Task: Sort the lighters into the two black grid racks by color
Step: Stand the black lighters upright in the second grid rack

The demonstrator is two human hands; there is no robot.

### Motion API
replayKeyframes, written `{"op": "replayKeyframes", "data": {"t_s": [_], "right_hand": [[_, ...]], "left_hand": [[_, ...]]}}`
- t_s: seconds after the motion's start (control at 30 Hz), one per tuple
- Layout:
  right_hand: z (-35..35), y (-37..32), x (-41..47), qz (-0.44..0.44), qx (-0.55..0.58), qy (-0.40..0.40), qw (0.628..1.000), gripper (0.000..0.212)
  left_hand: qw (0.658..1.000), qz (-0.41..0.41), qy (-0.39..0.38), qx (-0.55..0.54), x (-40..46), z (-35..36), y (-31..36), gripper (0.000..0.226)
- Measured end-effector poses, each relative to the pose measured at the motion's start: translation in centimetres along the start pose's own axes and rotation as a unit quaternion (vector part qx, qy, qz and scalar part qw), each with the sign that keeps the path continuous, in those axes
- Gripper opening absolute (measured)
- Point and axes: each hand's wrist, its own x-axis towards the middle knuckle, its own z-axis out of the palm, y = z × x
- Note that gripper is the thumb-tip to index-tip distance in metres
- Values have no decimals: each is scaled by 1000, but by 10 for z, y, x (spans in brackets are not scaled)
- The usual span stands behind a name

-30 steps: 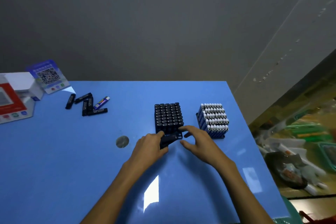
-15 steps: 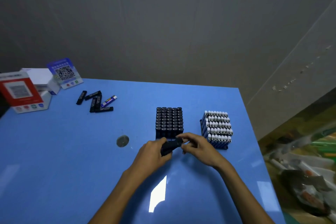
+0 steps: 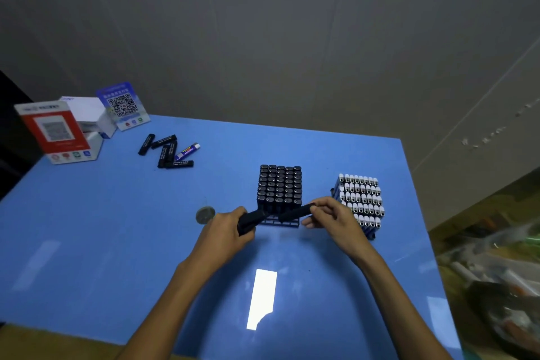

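Our left hand [image 3: 226, 231] grips several black plastic lighters [image 3: 251, 221]; our right hand [image 3: 333, 218] pinches one slim black lighter [image 3: 295, 212] above the black grid rack [image 3: 279, 223].

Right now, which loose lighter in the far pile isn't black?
The blue lighter with the white cap, at the pile's right edge; the other loose ones around it are all black.

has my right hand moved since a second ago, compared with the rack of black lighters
Yes. The right hand has drawn a black lighter rightward, away from the left hand, before the black-lighter rack.
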Motion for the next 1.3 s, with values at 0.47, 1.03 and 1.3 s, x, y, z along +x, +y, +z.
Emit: {"op": "replayKeyframes", "data": {"t_s": [0.47,1.03,1.3], "right_hand": [[32,-9,4,-36,-106,77,991,12],[51,-7,-3,-8,33,93,995,9],[56,-1,-6,26,35,78,996,22]], "left_hand": [[999,34,-3,-8,19,-17,-28,17],[999,48,-9,-15,13,-26,-41,19],[999,40,-7,-17,10,-27,-45,18]]}}
